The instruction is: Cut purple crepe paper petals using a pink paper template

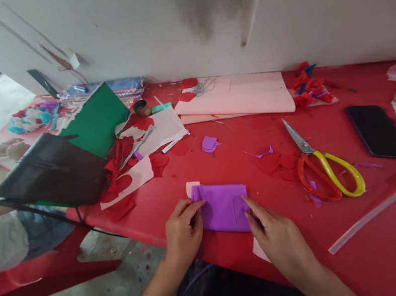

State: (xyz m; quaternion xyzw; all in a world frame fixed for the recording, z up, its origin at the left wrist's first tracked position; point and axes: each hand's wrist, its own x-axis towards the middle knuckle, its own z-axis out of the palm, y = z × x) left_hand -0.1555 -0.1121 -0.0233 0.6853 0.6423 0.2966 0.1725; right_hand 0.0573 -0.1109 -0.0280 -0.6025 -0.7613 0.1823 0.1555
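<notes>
Red worktop [374,259]. Scissors [319,162] with yellow and red handles lie at 3 o'clock of centre, blades closed. A black phone [379,130] lies flat further toward 3 o'clock. A clear glue stick [371,217] lies at 4 o'clock. A pink sheet stack [242,96] lies at 12 o'clock by the wall. Green card [99,119] and a dark folder [51,171] lie at 9 o'clock, with red felt scraps [120,182] beside them.
</notes>
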